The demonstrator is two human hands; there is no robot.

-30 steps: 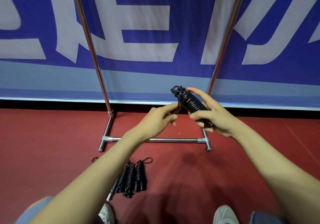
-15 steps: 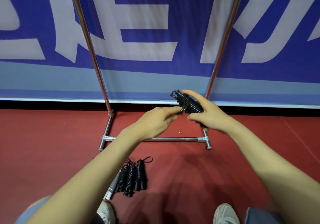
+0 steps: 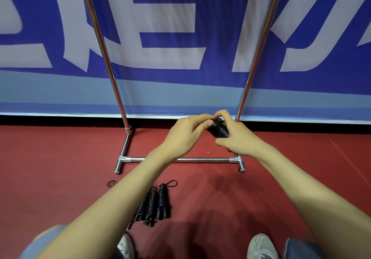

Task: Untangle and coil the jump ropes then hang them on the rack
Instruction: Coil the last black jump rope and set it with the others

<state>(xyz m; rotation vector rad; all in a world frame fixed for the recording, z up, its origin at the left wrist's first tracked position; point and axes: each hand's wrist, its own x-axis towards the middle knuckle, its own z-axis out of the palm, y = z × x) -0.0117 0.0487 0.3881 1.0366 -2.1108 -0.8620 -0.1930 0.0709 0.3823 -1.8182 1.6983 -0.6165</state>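
Note:
A tightly coiled black jump rope is held in front of me, above the rack's base. My right hand grips its lower part from the right. My left hand pinches its upper end with curled fingers, which hide the rope's loop. Three more coiled black ropes lie side by side on the red floor near my feet. The chrome rack stands ahead with two uprights rising out of view; its top bar is not visible.
A blue and white banner hangs right behind the rack. A small black band lies on the red floor left of the ropes. My shoes are at the bottom edge.
Both hands have come together on the coil and lowered slightly. My left hand now covers the upper end, where the loop showed before.

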